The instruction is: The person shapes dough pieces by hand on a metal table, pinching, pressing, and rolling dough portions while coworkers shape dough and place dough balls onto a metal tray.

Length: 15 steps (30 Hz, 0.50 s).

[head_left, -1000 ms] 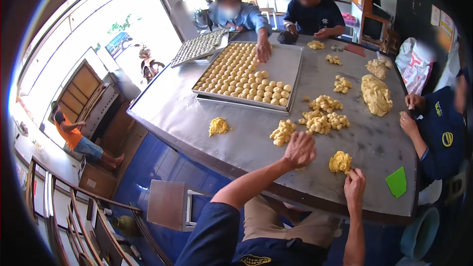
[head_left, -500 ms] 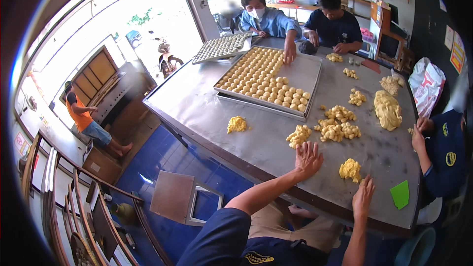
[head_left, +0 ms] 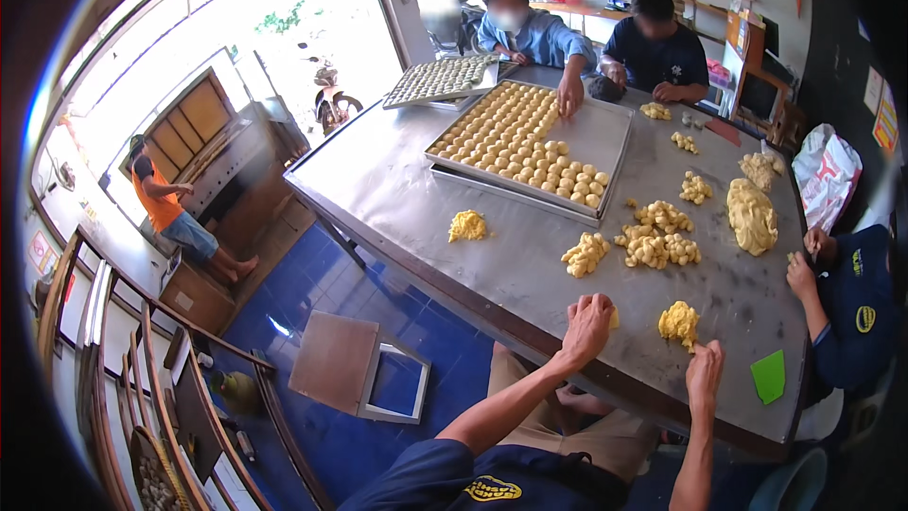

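Observation:
My left hand (head_left: 587,329) is at the table's near edge, fingers curled against a small pale-yellow dough piece (head_left: 614,318). My right hand (head_left: 705,371) has its fingers pinched together at the lower edge of a crumbly yellow filling mound (head_left: 678,322); whatever lies between the fingertips is too small to make out. Just beyond my left hand sits a pile of small dough pieces (head_left: 585,255). Farther off are larger heaps of dough pieces (head_left: 662,235). Another yellow filling mound (head_left: 467,225) lies to the left.
A metal tray (head_left: 605,137) of round dough balls stands mid-table, with a second tray (head_left: 440,80) behind it. A large dough lump (head_left: 752,216) and a green sheet (head_left: 768,377) lie right. Co-workers sit at the far and right sides. A stool (head_left: 336,360) stands on the floor.
My left hand has gone from lying flat on the table to curled, with a dough piece now showing by its fingers. My right hand's fingers have closed at the filling mound.

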Each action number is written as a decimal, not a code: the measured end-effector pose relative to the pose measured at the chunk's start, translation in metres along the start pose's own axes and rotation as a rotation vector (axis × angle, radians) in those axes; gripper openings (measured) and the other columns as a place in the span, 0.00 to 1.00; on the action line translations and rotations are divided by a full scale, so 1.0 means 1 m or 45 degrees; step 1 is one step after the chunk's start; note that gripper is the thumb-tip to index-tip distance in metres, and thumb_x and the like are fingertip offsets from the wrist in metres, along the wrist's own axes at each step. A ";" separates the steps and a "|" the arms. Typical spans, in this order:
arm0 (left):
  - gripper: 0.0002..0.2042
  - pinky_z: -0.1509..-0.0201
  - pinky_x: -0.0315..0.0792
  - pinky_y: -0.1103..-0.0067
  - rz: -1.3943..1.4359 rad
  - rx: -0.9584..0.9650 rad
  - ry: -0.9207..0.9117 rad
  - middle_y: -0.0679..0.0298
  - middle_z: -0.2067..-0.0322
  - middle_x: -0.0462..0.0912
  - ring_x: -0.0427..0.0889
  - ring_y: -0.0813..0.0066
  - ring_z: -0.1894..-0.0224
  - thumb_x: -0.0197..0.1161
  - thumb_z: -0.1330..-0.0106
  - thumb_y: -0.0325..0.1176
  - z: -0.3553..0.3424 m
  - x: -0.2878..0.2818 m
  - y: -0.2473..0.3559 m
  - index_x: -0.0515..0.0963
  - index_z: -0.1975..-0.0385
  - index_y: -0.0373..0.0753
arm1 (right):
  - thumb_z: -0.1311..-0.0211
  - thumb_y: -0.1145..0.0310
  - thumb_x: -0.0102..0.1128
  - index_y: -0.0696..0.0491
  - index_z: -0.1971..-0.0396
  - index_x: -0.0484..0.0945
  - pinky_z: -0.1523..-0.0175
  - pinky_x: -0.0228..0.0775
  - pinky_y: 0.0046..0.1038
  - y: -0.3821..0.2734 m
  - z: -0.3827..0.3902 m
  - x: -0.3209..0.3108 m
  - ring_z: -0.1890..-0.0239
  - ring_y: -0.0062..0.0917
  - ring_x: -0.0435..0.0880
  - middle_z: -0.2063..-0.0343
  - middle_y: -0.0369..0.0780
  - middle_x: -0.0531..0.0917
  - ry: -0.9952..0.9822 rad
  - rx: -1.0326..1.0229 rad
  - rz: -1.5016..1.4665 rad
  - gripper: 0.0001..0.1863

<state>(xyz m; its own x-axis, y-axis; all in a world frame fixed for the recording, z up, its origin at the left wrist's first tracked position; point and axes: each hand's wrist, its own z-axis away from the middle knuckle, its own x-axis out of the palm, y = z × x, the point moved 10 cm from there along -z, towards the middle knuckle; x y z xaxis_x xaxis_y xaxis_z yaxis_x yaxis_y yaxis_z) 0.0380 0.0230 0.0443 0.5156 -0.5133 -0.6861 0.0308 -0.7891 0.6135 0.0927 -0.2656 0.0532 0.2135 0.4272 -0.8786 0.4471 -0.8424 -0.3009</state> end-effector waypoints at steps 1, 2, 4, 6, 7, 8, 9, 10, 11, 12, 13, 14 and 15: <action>0.10 0.45 0.70 0.62 0.235 -0.063 -0.003 0.53 0.57 0.81 0.79 0.56 0.48 0.58 0.27 0.34 0.000 0.001 -0.013 0.75 0.54 0.36 | 0.40 0.85 0.58 0.61 0.57 0.82 0.45 0.69 0.46 0.005 -0.002 0.000 0.51 0.49 0.77 0.55 0.52 0.78 -0.012 -0.007 -0.040 0.12; 0.12 0.46 0.73 0.63 0.478 -0.120 -0.017 0.52 0.58 0.85 0.82 0.55 0.51 0.58 0.25 0.36 -0.001 0.003 -0.019 0.76 0.52 0.34 | 0.40 0.85 0.58 0.61 0.57 0.82 0.45 0.69 0.46 0.015 0.001 0.004 0.51 0.49 0.77 0.55 0.52 0.78 -0.006 -0.008 -0.036 0.12; 0.13 0.49 0.77 0.65 0.603 -0.185 -0.016 0.52 0.59 0.87 0.85 0.55 0.54 0.60 0.26 0.37 -0.004 0.005 -0.021 0.78 0.50 0.34 | 0.39 0.86 0.56 0.60 0.46 0.78 0.37 0.67 0.47 0.030 0.020 -0.011 0.41 0.53 0.74 0.45 0.56 0.76 0.382 -0.145 -0.183 0.20; 0.15 0.52 0.80 0.67 0.725 -0.244 -0.022 0.52 0.60 0.89 0.88 0.55 0.58 0.62 0.26 0.38 -0.007 0.006 -0.024 0.80 0.49 0.34 | 0.37 0.87 0.51 0.60 0.35 0.70 0.29 0.61 0.47 0.060 0.030 0.019 0.33 0.54 0.69 0.35 0.58 0.70 0.123 0.108 -0.008 0.28; 0.16 0.53 0.81 0.68 0.692 -0.237 -0.035 0.52 0.60 0.89 0.89 0.60 0.59 0.64 0.28 0.40 -0.006 0.006 -0.030 0.81 0.48 0.35 | 0.37 0.88 0.51 0.61 0.33 0.68 0.28 0.61 0.46 0.050 0.036 0.029 0.32 0.54 0.68 0.33 0.58 0.68 0.036 0.178 -0.004 0.30; 0.18 0.54 0.81 0.70 0.661 -0.233 -0.053 0.52 0.61 0.90 0.90 0.64 0.60 0.67 0.29 0.41 -0.004 0.006 -0.035 0.83 0.48 0.36 | 0.37 0.88 0.50 0.61 0.31 0.66 0.27 0.60 0.46 0.032 0.043 0.033 0.32 0.54 0.67 0.30 0.59 0.66 -0.056 0.250 0.002 0.32; 0.18 0.54 0.81 0.70 0.667 -0.223 -0.061 0.52 0.61 0.90 0.90 0.64 0.60 0.67 0.29 0.41 -0.005 0.003 -0.036 0.83 0.48 0.36 | 0.38 0.89 0.48 0.64 0.31 0.65 0.26 0.59 0.44 -0.002 0.046 0.018 0.31 0.54 0.68 0.30 0.58 0.65 -0.119 0.215 0.002 0.32; 0.19 0.53 0.81 0.71 0.657 -0.322 -0.142 0.53 0.61 0.90 0.90 0.67 0.58 0.68 0.30 0.42 -0.007 0.010 -0.038 0.83 0.48 0.35 | 0.39 0.89 0.49 0.65 0.33 0.67 0.28 0.63 0.42 -0.019 0.048 0.004 0.33 0.53 0.70 0.32 0.57 0.68 -0.063 0.123 -0.013 0.31; 0.20 0.52 0.81 0.73 0.638 -0.421 -0.220 0.53 0.60 0.91 0.90 0.70 0.56 0.70 0.32 0.43 -0.007 0.017 -0.042 0.83 0.48 0.34 | 0.39 0.90 0.49 0.66 0.35 0.69 0.30 0.65 0.42 -0.028 0.047 -0.001 0.34 0.52 0.71 0.33 0.57 0.69 -0.126 0.093 -0.041 0.30; 0.20 0.52 0.81 0.73 0.645 -0.406 -0.243 0.53 0.60 0.91 0.90 0.70 0.56 0.70 0.32 0.43 -0.006 0.019 -0.037 0.83 0.48 0.34 | 0.40 0.90 0.50 0.66 0.36 0.71 0.31 0.67 0.42 -0.034 0.046 -0.005 0.36 0.51 0.73 0.34 0.57 0.71 -0.188 0.064 -0.071 0.28; 0.20 0.51 0.81 0.74 0.723 -0.405 -0.286 0.53 0.60 0.91 0.89 0.71 0.56 0.70 0.31 0.43 -0.007 0.025 -0.029 0.83 0.48 0.33 | 0.40 0.90 0.50 0.66 0.36 0.71 0.31 0.67 0.42 -0.028 0.045 -0.010 0.36 0.51 0.73 0.34 0.57 0.71 -0.171 0.093 -0.056 0.28; 0.21 0.51 0.81 0.76 0.801 -0.406 -0.329 0.53 0.60 0.91 0.89 0.72 0.56 0.70 0.31 0.43 -0.008 0.032 -0.019 0.82 0.47 0.33 | 0.39 0.89 0.51 0.66 0.38 0.72 0.33 0.69 0.42 -0.023 0.045 -0.012 0.37 0.50 0.75 0.37 0.56 0.73 -0.144 0.116 -0.124 0.26; 0.21 0.51 0.81 0.76 0.812 -0.383 -0.356 0.53 0.60 0.91 0.89 0.72 0.56 0.70 0.31 0.43 -0.006 0.036 -0.010 0.82 0.47 0.33 | 0.39 0.88 0.53 0.66 0.40 0.74 0.35 0.70 0.41 -0.018 0.044 -0.014 0.39 0.49 0.76 0.40 0.56 0.76 -0.116 0.137 -0.193 0.24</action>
<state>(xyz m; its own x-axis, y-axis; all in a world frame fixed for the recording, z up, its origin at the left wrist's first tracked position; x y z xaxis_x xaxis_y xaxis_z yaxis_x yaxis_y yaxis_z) 0.0618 0.0147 0.0161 0.2768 -0.9374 -0.2113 0.0520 -0.2050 0.9774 0.0431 -0.2707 0.0544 0.0694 0.5242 -0.8487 0.3718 -0.8031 -0.4656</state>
